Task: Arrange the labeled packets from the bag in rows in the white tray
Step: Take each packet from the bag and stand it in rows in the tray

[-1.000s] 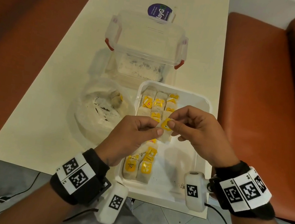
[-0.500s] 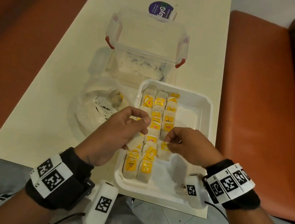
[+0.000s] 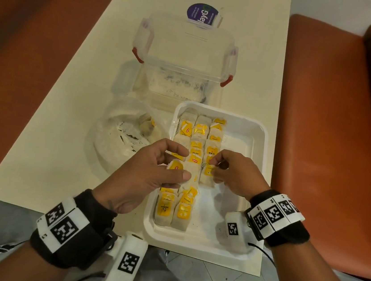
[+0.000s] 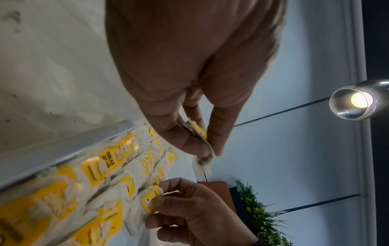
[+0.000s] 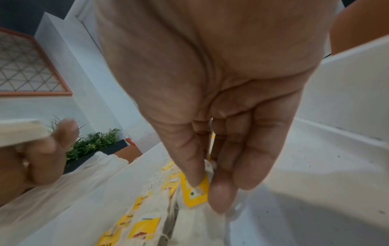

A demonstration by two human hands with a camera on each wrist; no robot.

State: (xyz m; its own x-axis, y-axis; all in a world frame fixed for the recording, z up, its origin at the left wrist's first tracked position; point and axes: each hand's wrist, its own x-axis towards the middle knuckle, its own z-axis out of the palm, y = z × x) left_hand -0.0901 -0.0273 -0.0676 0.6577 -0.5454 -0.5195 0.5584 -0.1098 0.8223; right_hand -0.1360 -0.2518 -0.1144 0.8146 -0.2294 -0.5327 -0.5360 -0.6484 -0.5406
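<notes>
The white tray holds three rows of pale packets with yellow labels. My left hand pinches one labelled packet just above the middle row; in the left wrist view that packet sits between thumb and fingers. My right hand pinches the yellow label of a packet lying at the near end of the right row, which the right wrist view shows close up as the label. The clear bag, left of the tray, has a few packets inside.
A clear lidded box with red clasps stands behind the tray, with a purple-labelled item beyond it. The tray's right half is bare. Orange seats flank the cream table, whose near edge lies under my wrists.
Both hands held one packet above the tray a second ago. My right hand has lowered it into the right row, and my left hand now holds another packet lower, over the middle row.
</notes>
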